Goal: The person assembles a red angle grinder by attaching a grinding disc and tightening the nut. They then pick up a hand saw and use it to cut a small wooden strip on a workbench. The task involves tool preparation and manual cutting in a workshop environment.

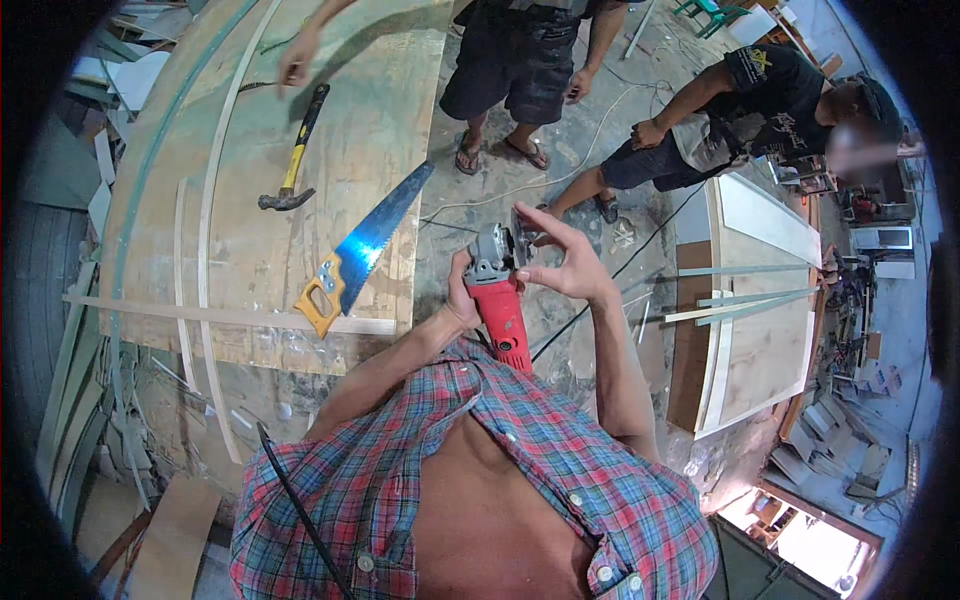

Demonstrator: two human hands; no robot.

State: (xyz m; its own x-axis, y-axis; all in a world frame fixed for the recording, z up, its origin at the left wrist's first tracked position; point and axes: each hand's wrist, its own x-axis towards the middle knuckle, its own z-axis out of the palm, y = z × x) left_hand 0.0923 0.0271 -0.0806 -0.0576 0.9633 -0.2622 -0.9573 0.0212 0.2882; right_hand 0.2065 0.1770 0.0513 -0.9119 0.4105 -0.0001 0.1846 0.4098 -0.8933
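Note:
A red angle grinder with a grey metal head is upright in front of my chest. My left hand is closed around its neck, just below the head. The grinder's disc shows nearly edge-on, on the right side of the head. At that disc is my right hand, its thumb and fingers curved round the rim from below and above. To the left, a handsaw with a yellow handle lies on the plywood table. Beyond it lies a claw hammer with a black and yellow handle.
Long wood strips cross the table. One person stands across from me; another bends at the far right. Cables trail over the floor. At right, a large wooden panel unit bears several thin strips.

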